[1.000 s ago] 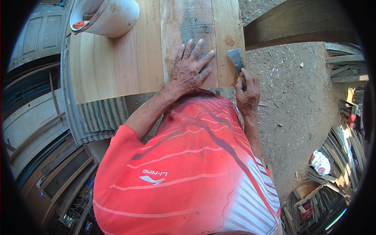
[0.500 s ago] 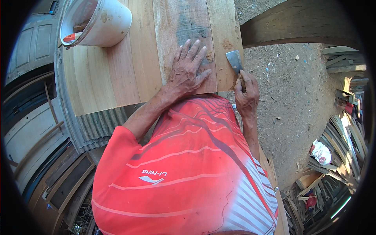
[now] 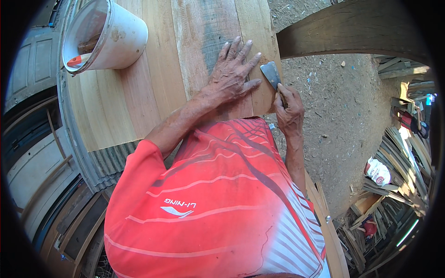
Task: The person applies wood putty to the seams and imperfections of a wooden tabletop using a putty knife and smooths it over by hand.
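My left hand (image 3: pixel 235 74) lies flat with fingers spread on a panel of joined wooden boards (image 3: pixel 160 69), over a dark grey stain. My right hand (image 3: pixel 291 109) grips a putty knife (image 3: pixel 271 75) by its handle at the panel's right edge. The knife's flat metal blade points up and to the left, over the outermost board near a small brown patch. Most of its handle is hidden in my fingers. A white bucket (image 3: pixel 127 41) stands on the panel to the left, with a red-and-white item (image 3: pixel 79 60) and something brown inside.
Corrugated metal sheeting (image 3: pixel 111 160) shows below the panel's left side. A thick curved timber (image 3: pixel 357 30) is at the upper right above bare ground (image 3: pixel 333 116). Scrap wood (image 3: pixel 398 162) and a white sack (image 3: pixel 378 171) lie far right. Door panels (image 3: pixel 34 78) lean at the left.
My left hand has slid right across the boards, closer to the putty knife. The blade has tilted further left. The panel and bucket sit slightly lower and further left in view.
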A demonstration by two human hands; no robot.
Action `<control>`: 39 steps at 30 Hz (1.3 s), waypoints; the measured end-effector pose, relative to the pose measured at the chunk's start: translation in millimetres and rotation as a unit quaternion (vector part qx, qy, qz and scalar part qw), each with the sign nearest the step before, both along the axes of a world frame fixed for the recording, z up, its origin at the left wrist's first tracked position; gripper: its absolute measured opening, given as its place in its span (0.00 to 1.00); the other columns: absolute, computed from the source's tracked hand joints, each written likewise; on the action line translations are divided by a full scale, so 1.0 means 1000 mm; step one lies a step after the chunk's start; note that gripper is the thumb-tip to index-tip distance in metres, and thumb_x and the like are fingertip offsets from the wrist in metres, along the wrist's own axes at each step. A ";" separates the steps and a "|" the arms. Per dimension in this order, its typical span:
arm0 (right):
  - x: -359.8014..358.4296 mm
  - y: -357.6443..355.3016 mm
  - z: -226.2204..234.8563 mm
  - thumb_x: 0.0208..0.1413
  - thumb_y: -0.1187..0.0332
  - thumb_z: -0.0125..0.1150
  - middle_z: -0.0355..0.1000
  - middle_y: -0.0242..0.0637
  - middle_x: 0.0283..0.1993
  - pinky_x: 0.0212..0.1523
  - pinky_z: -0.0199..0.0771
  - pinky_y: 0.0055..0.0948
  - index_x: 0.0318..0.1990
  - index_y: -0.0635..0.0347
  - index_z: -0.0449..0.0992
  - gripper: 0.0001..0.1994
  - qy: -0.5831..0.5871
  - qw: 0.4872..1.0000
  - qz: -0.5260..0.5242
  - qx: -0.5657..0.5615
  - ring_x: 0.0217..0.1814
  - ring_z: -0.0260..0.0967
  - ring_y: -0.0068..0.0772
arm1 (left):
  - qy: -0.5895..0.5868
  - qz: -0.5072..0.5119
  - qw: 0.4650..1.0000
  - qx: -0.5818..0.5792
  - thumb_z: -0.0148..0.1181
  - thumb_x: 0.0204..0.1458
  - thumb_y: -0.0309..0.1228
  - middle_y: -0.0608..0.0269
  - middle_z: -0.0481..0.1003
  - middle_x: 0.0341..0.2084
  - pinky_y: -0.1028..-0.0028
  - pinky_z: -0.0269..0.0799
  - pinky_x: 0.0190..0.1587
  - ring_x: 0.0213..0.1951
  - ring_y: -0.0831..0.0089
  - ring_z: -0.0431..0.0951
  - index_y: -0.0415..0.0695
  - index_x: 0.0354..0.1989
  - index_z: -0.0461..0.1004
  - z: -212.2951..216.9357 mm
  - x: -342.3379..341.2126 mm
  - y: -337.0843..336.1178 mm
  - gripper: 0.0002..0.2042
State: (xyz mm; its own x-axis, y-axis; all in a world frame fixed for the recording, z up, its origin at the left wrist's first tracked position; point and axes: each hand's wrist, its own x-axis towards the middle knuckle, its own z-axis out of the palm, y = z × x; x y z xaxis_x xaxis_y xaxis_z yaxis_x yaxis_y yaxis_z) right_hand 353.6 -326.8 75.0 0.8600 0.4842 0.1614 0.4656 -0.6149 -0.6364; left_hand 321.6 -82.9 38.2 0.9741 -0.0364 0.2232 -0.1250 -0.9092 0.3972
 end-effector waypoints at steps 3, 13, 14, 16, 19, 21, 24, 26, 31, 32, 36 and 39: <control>0.009 0.009 0.004 0.60 0.77 0.65 0.79 0.44 0.50 0.48 0.82 0.40 0.56 0.60 0.81 0.16 0.005 1.000 0.013 -0.004 0.49 0.80 0.46 | -0.004 -0.002 1.000 -0.001 0.63 0.58 0.59 0.46 0.57 0.77 0.44 0.41 0.78 0.79 0.41 0.47 0.55 0.73 0.69 0.001 0.000 0.000 0.37; 0.025 0.038 0.000 0.59 0.77 0.66 0.79 0.46 0.51 0.49 0.82 0.41 0.56 0.60 0.81 0.17 -0.026 0.999 0.030 0.026 0.50 0.80 0.47 | -0.018 0.023 0.997 -0.073 0.66 0.58 0.55 0.45 0.57 0.76 0.44 0.41 0.78 0.79 0.40 0.48 0.50 0.75 0.66 0.007 -0.005 0.005 0.39; 0.023 0.040 0.000 0.59 0.77 0.66 0.79 0.46 0.51 0.49 0.82 0.41 0.56 0.60 0.81 0.17 -0.020 0.999 0.024 0.029 0.50 0.80 0.47 | -0.027 0.030 0.994 -0.098 0.67 0.57 0.54 0.45 0.57 0.76 0.44 0.41 0.78 0.79 0.39 0.49 0.47 0.74 0.66 0.006 -0.007 0.006 0.39; 0.024 0.045 0.001 0.59 0.77 0.66 0.79 0.46 0.51 0.49 0.82 0.41 0.57 0.60 0.81 0.17 -0.023 0.999 0.025 0.032 0.50 0.80 0.47 | -0.051 0.078 0.993 -0.078 0.68 0.57 0.52 0.43 0.58 0.76 0.44 0.42 0.78 0.78 0.39 0.49 0.42 0.73 0.66 0.006 -0.014 0.021 0.40; 0.030 0.060 0.002 0.59 0.77 0.65 0.79 0.46 0.51 0.49 0.82 0.41 0.57 0.60 0.81 0.17 -0.039 0.998 0.045 0.036 0.49 0.80 0.47 | -0.050 0.150 0.986 -0.044 0.68 0.57 0.50 0.42 0.59 0.75 0.45 0.43 0.78 0.78 0.39 0.50 0.38 0.72 0.66 0.005 -0.026 0.046 0.40; 0.036 0.072 0.003 0.58 0.77 0.65 0.79 0.46 0.50 0.49 0.82 0.42 0.57 0.60 0.81 0.18 -0.046 0.995 0.071 0.044 0.49 0.80 0.47 | -0.041 0.181 0.982 -0.030 0.68 0.57 0.50 0.43 0.60 0.75 0.45 0.44 0.78 0.78 0.40 0.51 0.37 0.72 0.67 0.000 -0.030 0.057 0.39; 0.037 0.090 0.004 0.58 0.77 0.65 0.79 0.46 0.50 0.50 0.81 0.43 0.57 0.60 0.81 0.18 -0.061 0.994 0.085 0.042 0.49 0.79 0.49 | -0.031 0.188 0.981 -0.024 0.68 0.57 0.50 0.44 0.60 0.75 0.44 0.45 0.78 0.78 0.41 0.53 0.39 0.72 0.67 -0.005 -0.032 0.064 0.39; 0.040 0.099 0.002 0.58 0.77 0.65 0.79 0.46 0.50 0.50 0.81 0.43 0.57 0.60 0.80 0.19 -0.076 0.992 0.091 0.036 0.51 0.79 0.50 | -0.030 0.184 0.982 -0.017 0.67 0.57 0.51 0.45 0.60 0.75 0.44 0.45 0.78 0.77 0.42 0.54 0.41 0.72 0.68 -0.006 -0.030 0.062 0.38; 0.043 0.111 0.004 0.59 0.76 0.66 0.79 0.45 0.51 0.52 0.80 0.44 0.57 0.59 0.81 0.18 -0.104 0.988 0.115 0.015 0.53 0.78 0.50 | -0.032 0.188 0.981 -0.027 0.67 0.58 0.51 0.47 0.60 0.75 0.45 0.46 0.78 0.77 0.44 0.56 0.43 0.71 0.69 -0.003 -0.029 0.059 0.37; 0.043 0.112 0.003 0.60 0.76 0.66 0.79 0.44 0.51 0.52 0.80 0.43 0.58 0.58 0.81 0.18 -0.115 0.986 0.121 0.008 0.53 0.78 0.49 | -0.032 0.188 0.981 -0.026 0.67 0.58 0.51 0.47 0.60 0.76 0.45 0.46 0.78 0.77 0.44 0.56 0.43 0.71 0.69 -0.002 -0.029 0.060 0.36; 0.041 0.115 0.002 0.59 0.74 0.67 0.79 0.45 0.50 0.50 0.79 0.45 0.57 0.58 0.81 0.17 -0.165 0.977 0.132 -0.019 0.51 0.77 0.51 | -0.034 0.190 0.981 -0.027 0.67 0.58 0.50 0.47 0.60 0.75 0.45 0.46 0.78 0.76 0.44 0.57 0.42 0.71 0.69 0.000 -0.028 0.059 0.36; 0.041 0.117 0.004 0.60 0.74 0.67 0.78 0.44 0.50 0.49 0.78 0.44 0.57 0.57 0.81 0.17 -0.178 0.974 0.139 -0.026 0.49 0.76 0.51 | -0.031 0.189 0.981 -0.027 0.67 0.58 0.50 0.47 0.60 0.75 0.44 0.46 0.78 0.76 0.44 0.57 0.44 0.71 0.69 0.000 -0.029 0.059 0.36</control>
